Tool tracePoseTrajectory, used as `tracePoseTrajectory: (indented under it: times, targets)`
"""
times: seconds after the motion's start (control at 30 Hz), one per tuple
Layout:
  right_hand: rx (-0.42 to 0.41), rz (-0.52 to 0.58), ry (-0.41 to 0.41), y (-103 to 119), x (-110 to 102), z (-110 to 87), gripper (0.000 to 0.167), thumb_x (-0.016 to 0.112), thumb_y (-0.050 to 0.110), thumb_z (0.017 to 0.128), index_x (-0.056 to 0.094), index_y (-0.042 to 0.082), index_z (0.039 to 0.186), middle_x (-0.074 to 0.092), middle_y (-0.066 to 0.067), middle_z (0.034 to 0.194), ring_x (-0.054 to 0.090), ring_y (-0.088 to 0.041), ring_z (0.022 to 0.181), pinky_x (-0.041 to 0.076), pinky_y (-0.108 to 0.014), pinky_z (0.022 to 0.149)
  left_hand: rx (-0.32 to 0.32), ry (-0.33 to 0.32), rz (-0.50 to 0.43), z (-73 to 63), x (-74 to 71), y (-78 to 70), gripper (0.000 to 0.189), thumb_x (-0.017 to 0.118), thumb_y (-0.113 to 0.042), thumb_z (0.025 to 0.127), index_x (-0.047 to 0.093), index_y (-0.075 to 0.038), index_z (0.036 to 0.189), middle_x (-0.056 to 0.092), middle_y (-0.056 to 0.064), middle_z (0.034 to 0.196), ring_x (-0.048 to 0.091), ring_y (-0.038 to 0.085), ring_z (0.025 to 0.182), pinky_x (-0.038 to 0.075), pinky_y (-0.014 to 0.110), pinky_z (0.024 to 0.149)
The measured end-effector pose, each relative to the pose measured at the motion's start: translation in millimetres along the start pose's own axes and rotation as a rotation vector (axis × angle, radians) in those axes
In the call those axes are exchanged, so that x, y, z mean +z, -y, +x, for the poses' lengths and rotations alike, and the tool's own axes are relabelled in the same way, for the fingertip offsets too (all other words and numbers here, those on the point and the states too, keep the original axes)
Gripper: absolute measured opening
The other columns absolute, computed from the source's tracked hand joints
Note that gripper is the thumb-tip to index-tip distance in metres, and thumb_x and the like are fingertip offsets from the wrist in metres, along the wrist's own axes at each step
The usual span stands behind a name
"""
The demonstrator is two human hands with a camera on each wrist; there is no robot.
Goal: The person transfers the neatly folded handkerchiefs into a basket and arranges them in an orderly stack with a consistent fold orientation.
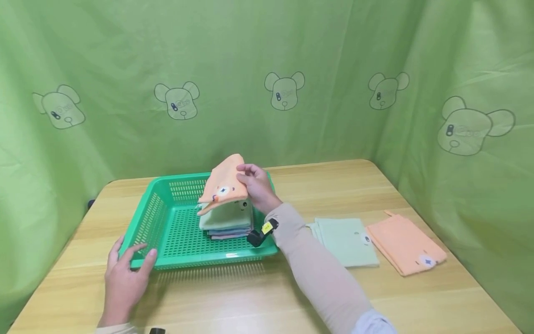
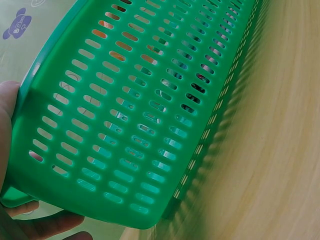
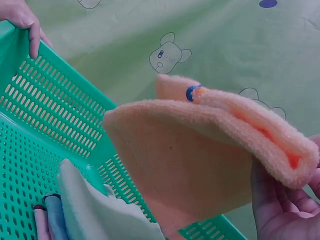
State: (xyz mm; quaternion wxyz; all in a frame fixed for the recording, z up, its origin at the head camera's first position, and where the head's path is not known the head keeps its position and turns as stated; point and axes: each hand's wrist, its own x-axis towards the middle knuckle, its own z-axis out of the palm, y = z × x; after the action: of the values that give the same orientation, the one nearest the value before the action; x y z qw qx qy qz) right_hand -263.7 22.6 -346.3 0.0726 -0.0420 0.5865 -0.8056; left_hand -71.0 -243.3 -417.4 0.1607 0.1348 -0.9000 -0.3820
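My right hand point(image 1: 257, 188) pinches a folded orange towel point(image 1: 224, 180) with an embroidered face by its right edge, over the stack in the green plastic basket point(image 1: 196, 262). In the right wrist view the towel's doubled layers hang away from the fingers, spread a little apart. Below it lies a pale green folded towel point(image 1: 223, 218), on top of bluish and pink ones point(image 3: 42, 224). My left hand point(image 1: 125, 278) grips the basket's near left corner, thumb on the front rim and fingers over the left one.
Right of the basket, another pale green folded towel point(image 1: 342, 243) and another orange one point(image 1: 404, 243) lie flat on the wooden table point(image 1: 258, 301). Green curtains point(image 1: 233, 41) printed with bear faces hang behind and at both sides.
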Motion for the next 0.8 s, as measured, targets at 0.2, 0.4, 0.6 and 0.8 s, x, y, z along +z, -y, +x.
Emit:
tracePoseTrajectory:
  times: [0.2, 0.4, 0.6, 0.8]
  targets:
    - [0.022, -0.037, 0.079, -4, -1, -1.3, 0.022, 0.054, -0.008, 0.092, 0.056, -0.003, 0.114, 0.053, -0.009, 0.105, 0.060, -0.015, 0.081, 0.057, -0.022, 0.071, -0.001, 0.006, -0.002, -1.0, 0.3, 1.8, 0.048, 0.061, -0.042, 0.094, 0.060, -0.003, 0.123, 0.011, 0.018, 0.159, 0.019, 0.058, 0.135, 0.022, 0.080, 0.096]
    - [0.047, -0.087, 0.148, -6, -1, -2.5, 0.024, 0.053, -0.008, 0.093, 0.055, -0.002, 0.116, 0.055, -0.011, 0.106, 0.061, -0.018, 0.087, 0.058, -0.026, 0.075, 0.004, -0.001, -0.001, -1.6, 0.5, 0.7, 0.047, 0.061, -0.041, 0.094, 0.060, -0.003, 0.122, 0.013, 0.019, 0.159, 0.019, 0.057, 0.135, 0.021, 0.080, 0.096]
    - [0.065, -0.155, 0.184, -9, -1, -1.7, 0.024, 0.053, -0.007, 0.094, 0.055, -0.002, 0.118, 0.054, -0.011, 0.109, 0.059, -0.019, 0.092, 0.057, -0.028, 0.078, 0.010, -0.007, -0.006, -1.9, 0.0, -1.7, 0.047, 0.060, -0.041, 0.094, 0.060, -0.002, 0.121, 0.013, 0.019, 0.159, 0.020, 0.059, 0.134, 0.022, 0.080, 0.096]
    - [0.080, -0.225, 0.187, -11, -1, -2.4, 0.023, 0.053, -0.009, 0.093, 0.056, -0.002, 0.115, 0.054, -0.011, 0.109, 0.058, -0.019, 0.092, 0.057, -0.027, 0.076, 0.001, 0.001, -0.010, -2.6, -0.1, -3.1, 0.048, 0.060, -0.041, 0.094, 0.060, -0.002, 0.122, 0.013, 0.019, 0.159, 0.020, 0.059, 0.134, 0.022, 0.080, 0.096]
